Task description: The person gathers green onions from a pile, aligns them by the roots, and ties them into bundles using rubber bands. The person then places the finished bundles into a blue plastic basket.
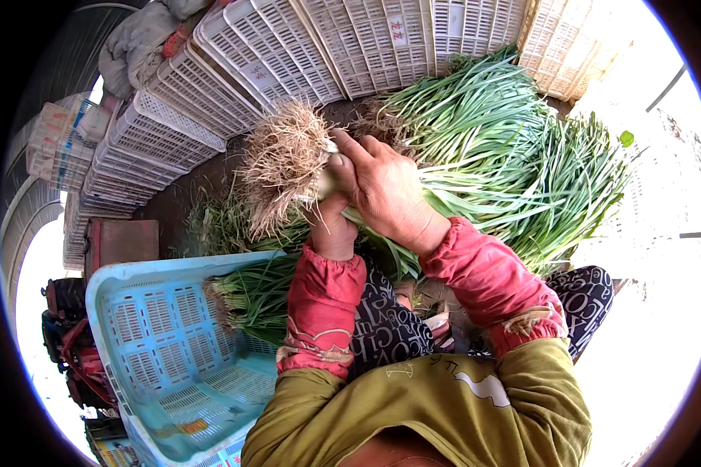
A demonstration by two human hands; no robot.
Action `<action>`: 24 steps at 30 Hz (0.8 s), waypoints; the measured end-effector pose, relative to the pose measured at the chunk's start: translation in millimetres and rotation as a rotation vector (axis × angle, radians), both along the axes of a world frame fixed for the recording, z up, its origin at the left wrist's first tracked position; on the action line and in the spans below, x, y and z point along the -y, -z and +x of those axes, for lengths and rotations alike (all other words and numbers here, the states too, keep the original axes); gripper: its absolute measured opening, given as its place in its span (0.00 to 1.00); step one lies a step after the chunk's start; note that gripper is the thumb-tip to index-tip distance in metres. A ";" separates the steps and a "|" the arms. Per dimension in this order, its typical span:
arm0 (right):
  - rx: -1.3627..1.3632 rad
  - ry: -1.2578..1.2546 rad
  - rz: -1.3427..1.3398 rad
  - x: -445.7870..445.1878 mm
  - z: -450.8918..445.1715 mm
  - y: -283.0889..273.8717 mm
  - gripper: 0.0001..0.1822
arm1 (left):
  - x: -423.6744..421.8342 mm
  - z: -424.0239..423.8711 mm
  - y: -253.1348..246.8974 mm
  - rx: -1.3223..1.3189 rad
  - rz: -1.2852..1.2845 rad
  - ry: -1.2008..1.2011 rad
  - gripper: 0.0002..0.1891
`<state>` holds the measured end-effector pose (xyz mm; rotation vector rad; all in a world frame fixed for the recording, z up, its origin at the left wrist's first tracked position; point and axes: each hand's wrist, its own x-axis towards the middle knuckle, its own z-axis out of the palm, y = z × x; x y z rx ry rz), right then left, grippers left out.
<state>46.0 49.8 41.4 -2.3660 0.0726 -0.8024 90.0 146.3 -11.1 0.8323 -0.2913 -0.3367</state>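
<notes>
Both hands hold one bunch of long-leaved green plants, perhaps garlic or leeks, with a thick tuft of dry tan roots [286, 163] pointing to the left. My left hand [332, 227] grips the pale stems from below. Over the same stems, just behind the roots, lies my right hand [385, 187], its fingers bent round them. The leaves run off to the right, towards a large heap of the same plants [473, 117] on the ground. Another bundle [251, 298] rests inside a light blue plastic crate [181, 265] by my left forearm, its cut or trimmed ends facing left.
White slatted plastic crates [362, 46] stand in a curved row at the back, with stacked ones [158, 134] at the left. Loose green scraps [216, 225] lie on the ground behind the blue crate. A red machine [79, 350] is at the far left.
</notes>
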 end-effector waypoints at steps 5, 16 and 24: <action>0.061 0.078 0.194 -17.8 1.2 13.6 0.19 | -10.1 15.0 26.1 -0.030 0.032 0.075 0.26; -0.404 -0.481 0.059 16.4 -6.4 9.9 0.71 | -16.1 2.7 16.7 0.035 0.125 0.212 0.24; -0.325 -0.522 0.232 33.9 -14.9 9.6 0.62 | -12.7 0.9 8.9 0.057 -0.041 0.295 0.38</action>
